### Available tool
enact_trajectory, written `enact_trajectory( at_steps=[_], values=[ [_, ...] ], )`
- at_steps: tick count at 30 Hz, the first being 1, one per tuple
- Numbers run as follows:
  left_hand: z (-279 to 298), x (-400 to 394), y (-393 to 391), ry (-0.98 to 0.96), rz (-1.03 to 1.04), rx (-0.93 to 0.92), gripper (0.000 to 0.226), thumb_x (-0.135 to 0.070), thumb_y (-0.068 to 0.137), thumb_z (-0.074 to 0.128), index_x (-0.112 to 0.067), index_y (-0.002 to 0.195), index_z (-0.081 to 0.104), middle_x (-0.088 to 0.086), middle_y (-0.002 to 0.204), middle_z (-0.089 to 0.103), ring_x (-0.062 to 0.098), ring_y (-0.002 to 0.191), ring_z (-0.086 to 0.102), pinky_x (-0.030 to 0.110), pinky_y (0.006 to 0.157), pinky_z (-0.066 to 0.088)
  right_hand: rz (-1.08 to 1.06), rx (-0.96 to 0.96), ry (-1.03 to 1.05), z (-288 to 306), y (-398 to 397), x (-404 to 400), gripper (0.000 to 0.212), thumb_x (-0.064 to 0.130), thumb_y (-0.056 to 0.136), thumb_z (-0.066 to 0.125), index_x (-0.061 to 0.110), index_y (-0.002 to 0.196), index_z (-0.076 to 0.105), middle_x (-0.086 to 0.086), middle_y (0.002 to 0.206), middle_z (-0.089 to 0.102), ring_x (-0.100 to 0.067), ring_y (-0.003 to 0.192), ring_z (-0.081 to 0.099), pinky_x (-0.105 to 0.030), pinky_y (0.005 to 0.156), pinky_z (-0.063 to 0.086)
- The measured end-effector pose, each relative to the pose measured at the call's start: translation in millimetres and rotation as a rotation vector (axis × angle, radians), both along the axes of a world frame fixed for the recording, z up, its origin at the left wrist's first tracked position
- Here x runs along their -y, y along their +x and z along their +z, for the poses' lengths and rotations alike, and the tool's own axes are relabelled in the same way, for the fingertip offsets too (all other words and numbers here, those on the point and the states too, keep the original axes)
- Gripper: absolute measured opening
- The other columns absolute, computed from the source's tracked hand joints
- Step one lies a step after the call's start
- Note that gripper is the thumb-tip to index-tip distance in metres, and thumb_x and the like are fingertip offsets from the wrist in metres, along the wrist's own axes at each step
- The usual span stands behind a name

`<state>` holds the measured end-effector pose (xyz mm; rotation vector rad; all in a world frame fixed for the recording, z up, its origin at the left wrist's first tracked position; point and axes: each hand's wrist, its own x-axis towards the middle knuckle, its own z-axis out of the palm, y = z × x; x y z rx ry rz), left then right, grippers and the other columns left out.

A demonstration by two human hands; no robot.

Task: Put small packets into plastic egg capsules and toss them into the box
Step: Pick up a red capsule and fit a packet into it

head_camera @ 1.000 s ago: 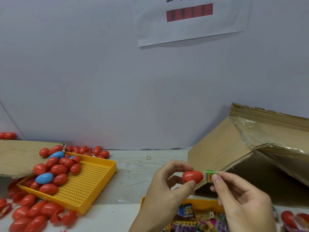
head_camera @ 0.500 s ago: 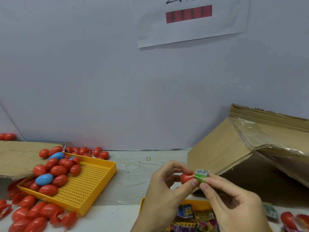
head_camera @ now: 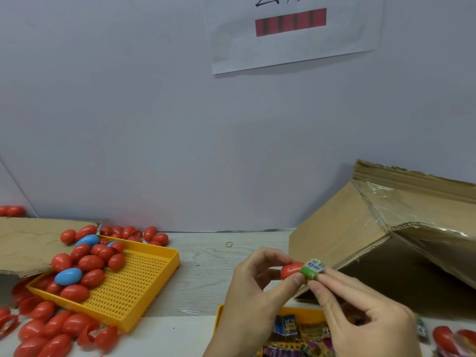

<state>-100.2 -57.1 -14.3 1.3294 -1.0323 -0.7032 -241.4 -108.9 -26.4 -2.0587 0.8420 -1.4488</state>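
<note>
red egg capsule in left hand, green packet apparently touching it

Left hand and right hand enter frame from 6 o'clock. Both bare: no gloves, rings, watch or sleeves visible. Fingers slender, nails short, unpainted. Wrists cut off by the frame edge.

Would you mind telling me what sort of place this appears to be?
Probably a small hand-packing workbench: a yellow tray heaped with plastic eggs, a bin of small packets, and a cardboard box.
</note>
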Motion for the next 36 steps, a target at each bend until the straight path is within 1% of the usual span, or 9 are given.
enact_trajectory(
  at_steps=[3, 7, 10, 13, 18, 23, 29, 32, 36],
  values=[
    [0, 1, -1, 0.005, -0.016, -0.024, 0.018, -0.025, 0.077, 0.083, -0.029, 0.088, 0.070, 0.003, 0.101, 0.073, 0.023, 0.097, 0.070, 0.042, 0.090, 0.057, -0.053, 0.005, -0.048, 1, 0, -1, 0.021, 0.020, 0.057, 0.081, 0.020, 0.077, 0.079, 0.011, 0.087, 0.072, 0.006, 0.093, 0.062, 0.005, 0.076, 0.041],
    [-1, 0, -2, 0.015, -0.058, -0.061, 0.028, -0.038, 0.066, 0.083, -0.026, 0.088, 0.071, 0.007, 0.100, 0.074, 0.026, 0.096, 0.071, 0.042, 0.088, 0.058, -0.070, 0.182, 0.014, 4, 2, -5, 0.025, 0.021, 0.062, 0.080, 0.039, 0.077, 0.073, 0.024, 0.076, 0.071, 0.003, 0.065, 0.066, -0.008, 0.051, 0.050],
    [-2, 1, -1, 0.032, -0.063, -0.141, 0.017, -0.023, 0.073, 0.084, -0.019, 0.085, 0.073, 0.011, 0.096, 0.074, 0.025, 0.090, 0.073, 0.038, 0.082, 0.060, -0.066, 0.199, 0.009, 9, 4, -11, 0.018, 0.036, 0.064, 0.072, 0.047, 0.078, 0.069, 0.027, 0.070, 0.069, 0.003, 0.051, 0.063, -0.013, 0.043, 0.049],
    [-2, 1, -1, 0.075, -0.068, -0.231, 0.011, -0.013, 0.079, 0.080, -0.010, 0.086, 0.073, 0.014, 0.093, 0.073, 0.025, 0.087, 0.073, 0.036, 0.076, 0.061, -0.084, 0.083, -0.100, 21, 2, -14, 0.014, 0.037, 0.066, 0.068, 0.040, 0.080, 0.069, 0.028, 0.074, 0.067, 0.002, 0.049, 0.059, -0.013, 0.039, 0.044],
    [-3, 2, -1, 0.125, -0.051, -0.270, 0.015, -0.014, 0.081, 0.079, -0.004, 0.089, 0.071, 0.020, 0.091, 0.072, 0.026, 0.085, 0.073, 0.039, 0.076, 0.061, -0.128, -0.034, -0.180, 18, -1, -11, 0.015, 0.023, 0.065, 0.077, 0.028, 0.079, 0.077, 0.015, 0.084, 0.072, 0.004, 0.066, 0.066, -0.016, 0.049, 0.050],
    [-3, 3, -1, 0.075, 0.037, -0.297, 0.011, -0.006, 0.080, 0.079, -0.003, 0.087, 0.070, 0.015, 0.086, 0.072, 0.022, 0.078, 0.071, 0.036, 0.074, 0.061, -0.117, -0.041, -0.073, 12, 0, -10, 0.027, 0.006, 0.064, 0.083, 0.026, 0.081, 0.077, 0.015, 0.076, 0.073, -0.001, 0.056, 0.065, -0.019, 0.044, 0.049],
    [1, -1, 0, 0.004, -0.005, -0.043, 0.018, -0.014, 0.076, 0.083, -0.024, 0.085, 0.071, 0.002, 0.098, 0.074, 0.018, 0.090, 0.071, 0.025, 0.077, 0.056, -0.083, 0.085, 0.096, 5, 6, -7, 0.026, 0.010, 0.066, 0.083, 0.029, 0.080, 0.073, 0.011, 0.065, 0.068, 0.002, 0.065, 0.064, -0.017, 0.038, 0.048],
    [2, -1, -1, -0.014, -0.009, 0.033, 0.023, -0.017, 0.074, 0.085, -0.030, 0.085, 0.070, -0.002, 0.098, 0.073, 0.017, 0.093, 0.070, 0.024, 0.079, 0.055, -0.010, 0.169, 0.206, 3, 7, -5, 0.023, 0.012, 0.066, 0.081, 0.031, 0.073, 0.070, 0.017, 0.077, 0.069, 0.006, 0.070, 0.064, -0.010, 0.042, 0.047],
    [4, -2, -2, -0.033, -0.030, 0.037, 0.032, -0.015, 0.071, 0.087, -0.033, 0.087, 0.067, -0.003, 0.100, 0.072, 0.017, 0.097, 0.069, 0.023, 0.077, 0.056, 0.071, 0.238, 0.416, 1, 5, 1, 0.010, 0.031, 0.062, 0.076, 0.027, 0.071, 0.072, 0.015, 0.080, 0.071, -0.001, 0.075, 0.067, -0.019, 0.048, 0.052]
  ],
)
